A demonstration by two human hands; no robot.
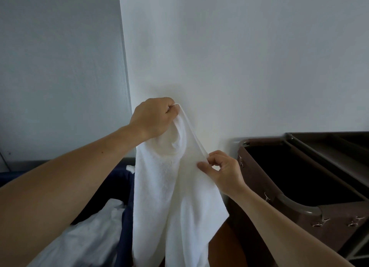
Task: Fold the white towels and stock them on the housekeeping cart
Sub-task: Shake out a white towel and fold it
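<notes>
A white towel (171, 197) hangs in front of me, held up by its top hem against a white wall. My left hand (153, 117) grips one end of the hem in a fist, high and to the left. My right hand (221, 169) pinches the hem lower and to the right, between thumb and curled fingers. The hem runs taut between the two hands and the rest of the towel drapes down out of view. The housekeeping cart (311, 209) stands to the right, brown, with a dark open bin.
A dark blue bin (123, 187) with more white linen (85, 234) in it sits at lower left behind the towel. A grey door or panel (60, 67) fills the left, the white wall (239, 57) the middle. Brown floor (223, 244) shows between towel and cart.
</notes>
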